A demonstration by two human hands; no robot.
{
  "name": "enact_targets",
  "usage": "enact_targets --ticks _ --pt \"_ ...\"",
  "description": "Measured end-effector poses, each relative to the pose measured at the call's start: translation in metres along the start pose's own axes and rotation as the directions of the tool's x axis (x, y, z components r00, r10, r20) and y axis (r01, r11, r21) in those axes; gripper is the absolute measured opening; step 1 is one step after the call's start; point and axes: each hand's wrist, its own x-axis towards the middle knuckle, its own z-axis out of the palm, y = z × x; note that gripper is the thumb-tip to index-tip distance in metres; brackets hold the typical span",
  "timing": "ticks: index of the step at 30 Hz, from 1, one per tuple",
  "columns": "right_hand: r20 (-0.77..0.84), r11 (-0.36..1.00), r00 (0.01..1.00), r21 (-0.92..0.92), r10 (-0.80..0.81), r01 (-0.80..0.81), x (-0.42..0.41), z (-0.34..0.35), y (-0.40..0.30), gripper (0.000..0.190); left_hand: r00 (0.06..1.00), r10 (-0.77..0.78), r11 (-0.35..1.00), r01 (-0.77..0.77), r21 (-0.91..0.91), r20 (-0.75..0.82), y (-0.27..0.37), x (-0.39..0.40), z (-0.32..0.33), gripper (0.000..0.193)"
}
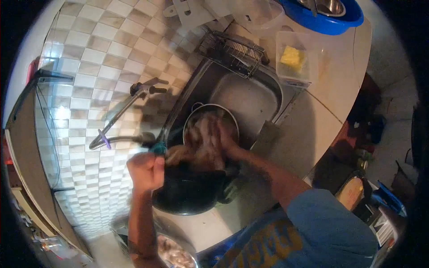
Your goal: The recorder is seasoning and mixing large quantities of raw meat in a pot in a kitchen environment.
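Note:
My left hand (pixel 145 171) is closed in a fist at the left edge of a large black basin (pixel 189 196), apparently gripping its rim. The basin leans over the sink's near end. Pale, wet food pieces (pixel 207 147), perhaps chicken, stretch from its mouth into a round metal pot (pixel 238 125) in the sink. Motion blur hides their exact shape. My right hand (pixel 229 140) reaches into the pot, against the right side of the pieces; whether its fingers grip any cannot be told. A teal item (pixel 159 148) shows just above my left fist.
A flexible-neck faucet (pixel 117 139) juts from the tiled wall above the steel sink (pixel 248 95). A wire rack (pixel 234 53) stands at its far end. Beyond are a clear plastic box with a yellow sponge (pixel 292 57) and a blue basin (pixel 330 28). A container of pale pieces (pixel 176 251) sits lower left.

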Motion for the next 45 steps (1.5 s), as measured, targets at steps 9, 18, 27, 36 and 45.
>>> enact_targets --ticks 9,18,27,36,45 --pt "0.004 0.933 0.933 0.000 -0.360 0.360 -0.016 0.016 -0.034 0.055 0.988 0.151 0.988 -0.151 0.006 -0.003 0.030 0.027 -0.030 0.026" --pt "0.048 0.941 0.940 0.016 -0.339 0.339 -0.030 -0.014 -0.019 0.061 0.953 0.282 0.959 -0.281 0.029 -0.107 0.027 -0.015 -0.050 0.025" --pt "0.089 0.414 0.892 -0.862 -0.444 0.292 -0.054 -0.041 -0.021 0.048 0.933 0.305 0.952 -0.294 0.087 -0.191 0.046 -0.012 -0.075 0.018" --pt "-0.074 0.212 0.983 -0.977 -0.167 -0.038 -0.057 -0.019 -0.045 0.054 0.970 0.034 0.970 0.026 0.242 -0.242 0.017 -0.139 -0.108 0.030" --pt "-0.277 -0.773 0.771 -0.495 0.573 0.397 -0.044 -0.006 -0.015 0.043 0.857 -0.140 0.880 0.337 0.334 -0.496 0.049 -0.324 -0.030 0.060"
